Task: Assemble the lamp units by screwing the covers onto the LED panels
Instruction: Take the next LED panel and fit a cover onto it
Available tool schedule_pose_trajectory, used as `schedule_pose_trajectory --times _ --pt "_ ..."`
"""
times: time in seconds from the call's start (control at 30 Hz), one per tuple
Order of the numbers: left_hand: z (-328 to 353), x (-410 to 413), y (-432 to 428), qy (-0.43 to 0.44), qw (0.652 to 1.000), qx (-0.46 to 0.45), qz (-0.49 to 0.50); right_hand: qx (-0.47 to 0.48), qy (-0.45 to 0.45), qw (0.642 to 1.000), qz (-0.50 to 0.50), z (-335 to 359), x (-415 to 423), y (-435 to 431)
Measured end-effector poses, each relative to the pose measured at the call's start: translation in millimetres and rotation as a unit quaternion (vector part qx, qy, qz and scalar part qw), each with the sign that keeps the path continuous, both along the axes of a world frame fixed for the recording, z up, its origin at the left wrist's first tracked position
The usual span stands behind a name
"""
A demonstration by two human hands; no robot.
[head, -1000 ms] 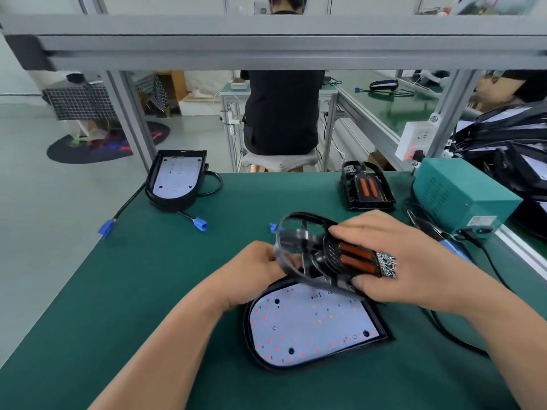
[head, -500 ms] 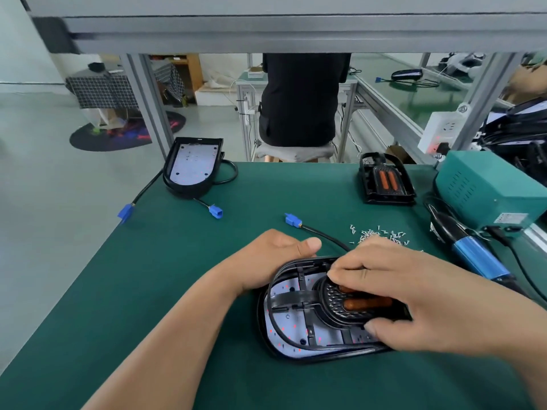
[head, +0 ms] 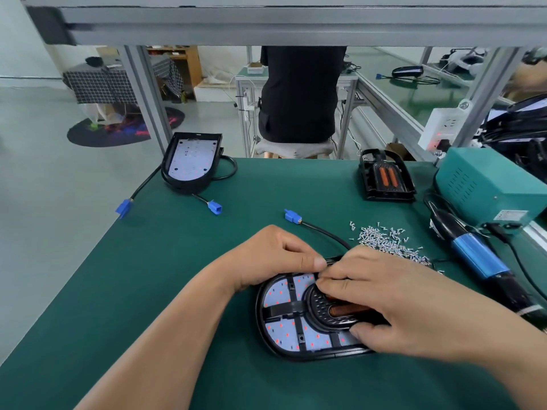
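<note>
I see a work table (head: 124, 291) covered in a dark green mat, framed by grey aluminium posts and a crossbeam overhead. Beyond it the floor is pale grey, with a round dark rug (head: 118, 128) and a checked cloth over a low stand at the far left. A person in black (head: 300, 93) sits on a stool with their back to me at the next bench.

Writing: the teal box (head: 488, 187) at the right edge carries a small white label, too small to read. A white socket block (head: 441, 128) sits on a post behind it, with a red light showing.

The lamp (head: 299, 318) lies near the front of the mat, its black cover (head: 288, 309) seated over the white panel with red dots showing through the openings. My left hand (head: 275, 258) rests curled on the far rim, thumb pressed down on the edge. My right hand (head: 396, 300) lies across the round grille with the orange tubes, fingers bent and gripping the cover there; it hides the right end of the unit.

Around: a pile of small silver screws (head: 384, 241) just behind the right hand, a blue-banded electric screwdriver (head: 473, 255) to the right, the lamp's black cable ending in a blue plug (head: 291, 216), a second open panel (head: 191, 161) at the far left with two blue plugs, and a spare cover (head: 384, 179) at the far right.
</note>
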State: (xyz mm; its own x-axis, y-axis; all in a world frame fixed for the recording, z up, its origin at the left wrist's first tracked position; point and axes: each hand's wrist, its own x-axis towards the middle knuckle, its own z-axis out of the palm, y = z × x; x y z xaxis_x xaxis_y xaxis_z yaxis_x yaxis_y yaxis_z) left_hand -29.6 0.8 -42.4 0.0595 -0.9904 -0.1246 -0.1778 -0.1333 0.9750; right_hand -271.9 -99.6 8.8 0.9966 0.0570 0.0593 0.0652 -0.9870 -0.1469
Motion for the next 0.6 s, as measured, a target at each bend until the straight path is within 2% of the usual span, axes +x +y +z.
schedule_pose_trajectory --times 0.17,0.37,0.43,0.5,0.6 --pt "0.3 0.8 0.0 -0.020 1.000 0.000 0.002 0.026 0.011 0.999 -0.015 -2.9 1.5 -5.7" --pt "4.1 -1.0 -3.9 -0.094 0.996 0.003 -0.005 0.044 0.005 0.999 -0.009 -1.8 6.3 -11.9" --pt "4.1 -1.5 -3.4 -0.100 0.995 0.009 -0.008 0.084 0.020 0.996 -0.016 -2.4 3.5 -14.2" --pt "3.9 -2.8 -3.6 -0.101 0.995 0.015 -0.012 0.162 0.013 0.986 -0.045 -0.9 -5.0 -18.5" --pt "4.6 -3.7 -2.6 -0.094 0.995 0.027 -0.020 0.231 -0.064 0.961 -0.136 5.6 -28.6 -31.1"
